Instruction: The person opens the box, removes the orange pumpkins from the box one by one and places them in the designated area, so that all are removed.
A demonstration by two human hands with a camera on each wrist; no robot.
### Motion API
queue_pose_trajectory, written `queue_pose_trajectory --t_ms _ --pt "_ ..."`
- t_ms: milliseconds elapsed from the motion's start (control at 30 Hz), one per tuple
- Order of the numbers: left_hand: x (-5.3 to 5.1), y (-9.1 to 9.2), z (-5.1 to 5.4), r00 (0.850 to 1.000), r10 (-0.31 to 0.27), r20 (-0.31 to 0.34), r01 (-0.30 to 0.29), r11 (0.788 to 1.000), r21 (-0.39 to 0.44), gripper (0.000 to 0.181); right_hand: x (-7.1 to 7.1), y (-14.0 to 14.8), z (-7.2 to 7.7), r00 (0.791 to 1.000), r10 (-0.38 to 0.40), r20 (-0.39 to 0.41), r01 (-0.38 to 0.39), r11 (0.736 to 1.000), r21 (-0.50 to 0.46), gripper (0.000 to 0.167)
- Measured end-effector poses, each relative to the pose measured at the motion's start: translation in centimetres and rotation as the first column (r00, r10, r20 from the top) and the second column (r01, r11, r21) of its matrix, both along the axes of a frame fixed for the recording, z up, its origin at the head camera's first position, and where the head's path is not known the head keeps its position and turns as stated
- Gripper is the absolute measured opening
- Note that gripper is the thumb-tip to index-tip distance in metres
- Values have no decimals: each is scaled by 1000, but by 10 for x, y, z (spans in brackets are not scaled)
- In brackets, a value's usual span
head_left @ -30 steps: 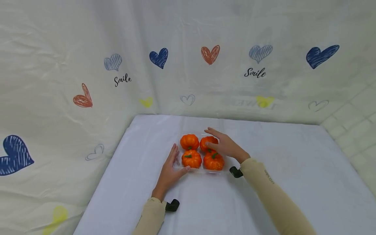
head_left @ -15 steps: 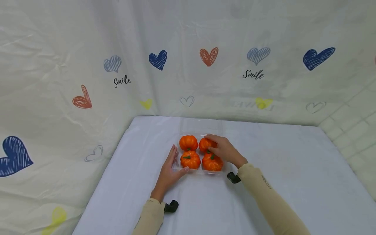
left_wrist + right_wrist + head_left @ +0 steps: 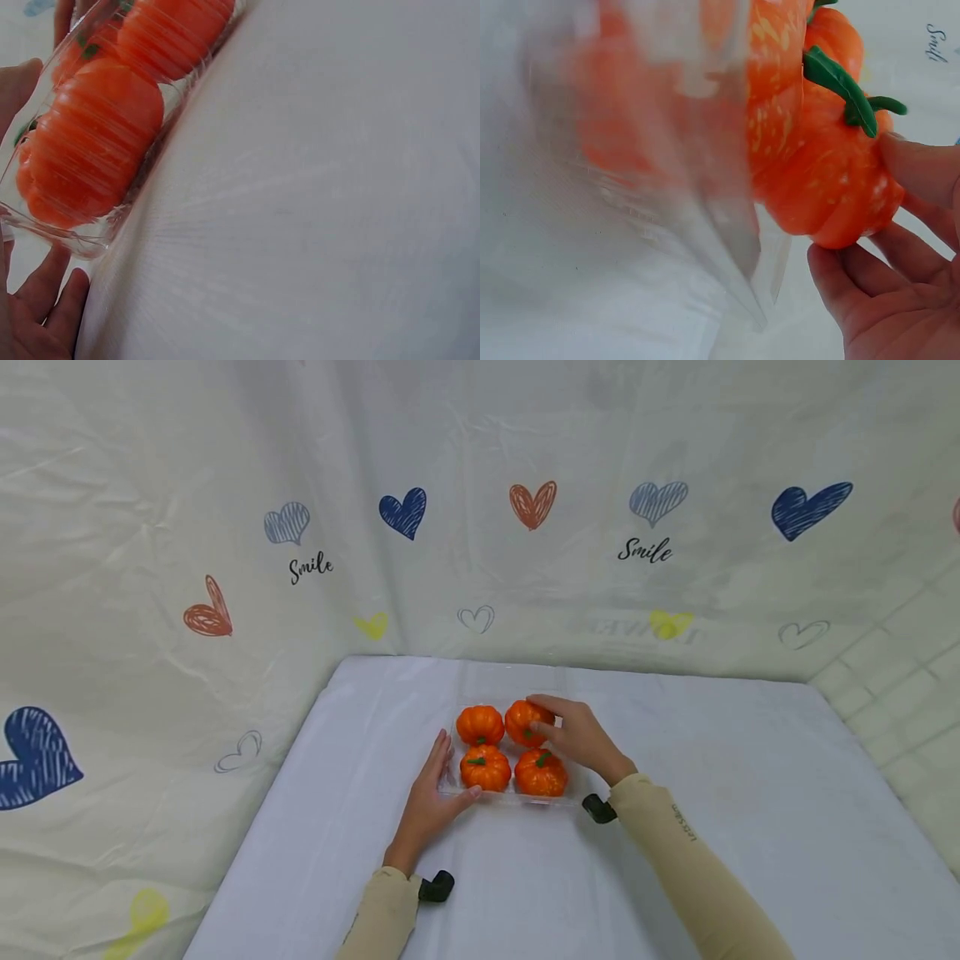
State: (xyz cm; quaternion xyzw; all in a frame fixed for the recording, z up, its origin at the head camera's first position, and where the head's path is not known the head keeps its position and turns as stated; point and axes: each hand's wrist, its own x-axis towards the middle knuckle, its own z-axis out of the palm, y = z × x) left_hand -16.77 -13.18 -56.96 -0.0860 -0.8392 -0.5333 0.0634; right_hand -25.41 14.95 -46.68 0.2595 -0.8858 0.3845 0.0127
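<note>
Several small orange toy pumpkins with green stems sit with a clear plastic box [image 3: 517,799]. At its far right, my right hand [image 3: 583,737] grips one toy pumpkin [image 3: 519,720] between thumb and fingers. The right wrist view shows this toy pumpkin [image 3: 829,184] at the box's end, partly raised above the wall. A near-right pumpkin [image 3: 540,774], a near-left pumpkin [image 3: 484,768] and a far-left pumpkin [image 3: 480,725] lie in the box. My left hand [image 3: 427,806] rests along the left side with straight fingers, its thumb at the near rim.
Behind the box, its clear lid [image 3: 510,677] lies folded back on the white-covered table [image 3: 690,752]. A pale curtain [image 3: 465,552] printed with hearts hangs along the back and left. Tile-patterned sheeting [image 3: 911,710] is at the right.
My right hand has closed round the far-right pumpkin and raised it slightly, away from the near-right one. My left hand has stayed at the box's left side.
</note>
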Motion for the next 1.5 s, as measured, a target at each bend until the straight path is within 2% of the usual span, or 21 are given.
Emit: queue_pose_trajectory --t_ms 167,333,533,767,967,1500 --pt "-1 0 0 1000 -3 -9 3 1000 -3 105 0 6 -1 997 -74 1 74 995 -68 45" --pt "-2 0 -1 1000 -4 -18 4 1000 -11 104 0 13 -3 985 -168 41 171 977 -125 43" --pt "-2 0 -2 1000 3 -27 -4 1000 -17 104 -1 22 -3 966 -241 91 252 958 -133 44" --pt "-2 -1 -4 1000 10 -26 -11 1000 -15 105 2 35 -2 952 -278 127 296 944 -146 46" --pt "-4 -1 -5 999 2 -38 -3 1000 -7 105 3 50 -1 950 -284 127 303 939 -163 49" --pt "-2 -2 -4 1000 9 -29 -9 1000 1 104 14 83 -8 915 -383 124 398 908 -131 57"
